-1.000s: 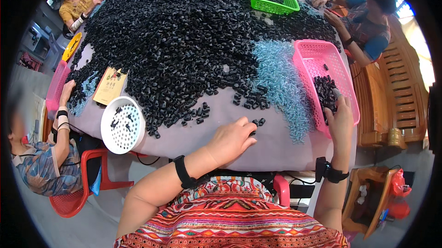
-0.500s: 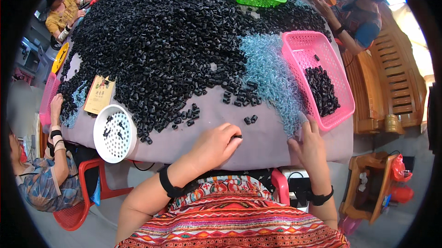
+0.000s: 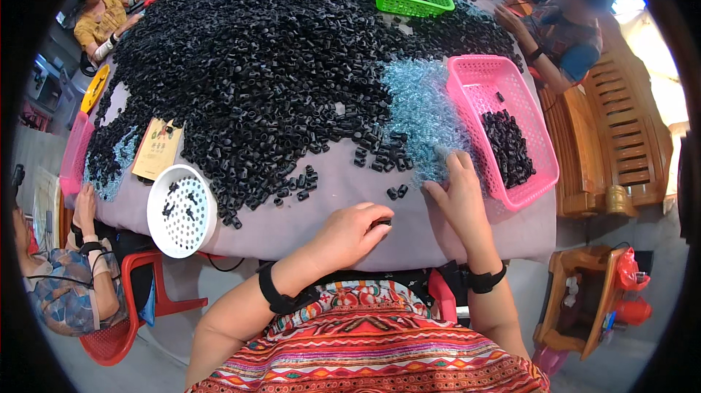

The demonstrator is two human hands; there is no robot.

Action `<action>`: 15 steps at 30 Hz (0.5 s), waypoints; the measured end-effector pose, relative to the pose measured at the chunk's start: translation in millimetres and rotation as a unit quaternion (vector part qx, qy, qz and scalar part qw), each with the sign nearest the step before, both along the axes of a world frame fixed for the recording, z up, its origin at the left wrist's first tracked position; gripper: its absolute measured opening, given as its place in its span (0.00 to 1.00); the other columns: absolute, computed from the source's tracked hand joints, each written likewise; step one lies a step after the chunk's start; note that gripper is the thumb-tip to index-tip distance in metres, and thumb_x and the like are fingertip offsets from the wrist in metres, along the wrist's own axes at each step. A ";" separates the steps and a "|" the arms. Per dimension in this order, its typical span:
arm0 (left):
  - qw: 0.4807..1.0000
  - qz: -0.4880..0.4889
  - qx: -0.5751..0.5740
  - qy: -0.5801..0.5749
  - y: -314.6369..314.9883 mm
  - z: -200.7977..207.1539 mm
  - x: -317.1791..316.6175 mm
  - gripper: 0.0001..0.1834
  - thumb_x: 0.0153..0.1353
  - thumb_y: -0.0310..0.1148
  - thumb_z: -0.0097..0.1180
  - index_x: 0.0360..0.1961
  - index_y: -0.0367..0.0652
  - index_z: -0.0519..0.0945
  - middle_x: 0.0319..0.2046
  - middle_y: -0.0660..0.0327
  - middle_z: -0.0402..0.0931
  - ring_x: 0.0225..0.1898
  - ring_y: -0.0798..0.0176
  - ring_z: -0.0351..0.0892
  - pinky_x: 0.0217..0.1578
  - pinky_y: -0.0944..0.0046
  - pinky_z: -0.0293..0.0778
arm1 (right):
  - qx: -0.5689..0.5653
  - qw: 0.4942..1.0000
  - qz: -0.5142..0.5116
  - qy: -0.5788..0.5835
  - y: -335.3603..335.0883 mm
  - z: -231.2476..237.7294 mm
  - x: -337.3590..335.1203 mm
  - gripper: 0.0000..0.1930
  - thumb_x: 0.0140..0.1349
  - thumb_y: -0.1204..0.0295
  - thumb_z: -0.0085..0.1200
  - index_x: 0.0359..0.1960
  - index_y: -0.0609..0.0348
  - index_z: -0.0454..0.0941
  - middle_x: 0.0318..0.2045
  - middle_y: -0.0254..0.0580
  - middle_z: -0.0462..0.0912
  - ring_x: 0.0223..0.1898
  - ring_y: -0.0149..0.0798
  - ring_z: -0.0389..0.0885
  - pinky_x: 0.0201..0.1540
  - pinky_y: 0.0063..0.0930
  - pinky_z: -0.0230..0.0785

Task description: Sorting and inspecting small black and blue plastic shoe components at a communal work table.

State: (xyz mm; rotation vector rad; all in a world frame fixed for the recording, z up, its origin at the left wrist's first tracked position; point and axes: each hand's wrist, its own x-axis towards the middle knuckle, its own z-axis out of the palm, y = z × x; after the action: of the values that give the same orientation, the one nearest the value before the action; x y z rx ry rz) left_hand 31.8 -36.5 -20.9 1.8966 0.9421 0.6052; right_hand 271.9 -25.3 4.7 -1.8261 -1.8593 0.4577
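My left hand [image 3: 349, 236], just above the near part of the cloth, is closed with a small black plastic piece [image 3: 382, 223] between thumb and fingers. My right hand [image 3: 461, 192] reaches to the near edge of a heap of small clear bluish plastic pieces [image 3: 423, 112]. Its thumb stands apart from its fingers, and the fingertips touch the heap. Two loose black pieces [image 3: 397, 192] lie on the cloth between my hands. Right of the clear heap stands a pink basket [image 3: 456, 94] holding a cluster of black pieces.
A huge heap of black tubular pieces [image 3: 270, 64] covers most of the table [image 3: 336, 174]. A white perforated bowl [image 3: 208, 225] and a yellow booklet [image 3: 157, 148] sit left, a green basket [image 3: 416, 8] far back. Other people sit left, far left and right.
My right hand has moved left and away from me, from beside the pink basket onto the clear pieces. My left hand has shifted slightly right, still holding the black piece.
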 end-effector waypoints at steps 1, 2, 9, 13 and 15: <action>1.000 -0.001 -0.001 0.000 0.0 -0.8 -1.6 0.14 0.65 0.35 0.56 0.47 0.39 0.81 0.40 0.50 0.81 0.40 0.46 0.82 0.41 0.52 0.76 | 0.014 1.000 0.000 0.024 -1.5 4.2 1.7 0.29 0.52 0.76 0.65 0.58 0.64 0.71 0.53 0.57 0.72 0.49 0.60 0.77 0.50 0.43 0.72; 1.000 -0.001 -0.021 0.002 -0.2 -1.7 -3.9 0.14 0.65 0.36 0.56 0.47 0.39 0.81 0.40 0.50 0.81 0.40 0.45 0.81 0.41 0.52 0.76 | 0.027 0.998 -0.001 0.049 -3.3 8.7 3.7 0.29 0.52 0.76 0.65 0.58 0.63 0.72 0.51 0.56 0.73 0.49 0.58 0.77 0.50 0.42 0.72; 1.000 -0.017 -0.011 0.007 5.2 2.6 3.0 0.14 0.67 0.34 0.56 0.49 0.38 0.81 0.39 0.53 0.80 0.37 0.54 0.82 0.40 0.60 0.77 | -0.029 0.999 -0.025 -0.035 -34.2 27.9 24.2 0.23 0.55 0.75 0.64 0.55 0.62 0.75 0.46 0.52 0.76 0.45 0.56 0.79 0.47 0.42 0.73; 0.999 -0.026 0.034 0.021 9.8 0.8 14.0 0.15 0.68 0.36 0.54 0.50 0.39 0.80 0.42 0.51 0.81 0.41 0.48 0.82 0.43 0.56 0.76 | 0.014 0.999 0.048 -0.001 -13.0 26.2 1.8 0.15 0.58 0.74 0.62 0.48 0.61 0.79 0.42 0.50 0.77 0.41 0.55 0.80 0.44 0.44 0.73; 0.997 -0.028 0.029 0.067 13.0 2.9 17.8 0.16 0.68 0.37 0.52 0.52 0.39 0.80 0.44 0.48 0.81 0.45 0.43 0.81 0.46 0.53 0.76 | 0.045 0.993 0.091 -0.060 0.6 12.9 -0.4 0.13 0.58 0.73 0.61 0.44 0.62 0.79 0.40 0.51 0.76 0.40 0.57 0.79 0.43 0.45 0.73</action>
State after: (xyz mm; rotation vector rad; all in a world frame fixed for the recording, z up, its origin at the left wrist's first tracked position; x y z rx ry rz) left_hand 49.6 -23.6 -18.0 2.0292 0.9610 0.4808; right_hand 271.4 -24.7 17.6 -1.6659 -2.1030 0.3273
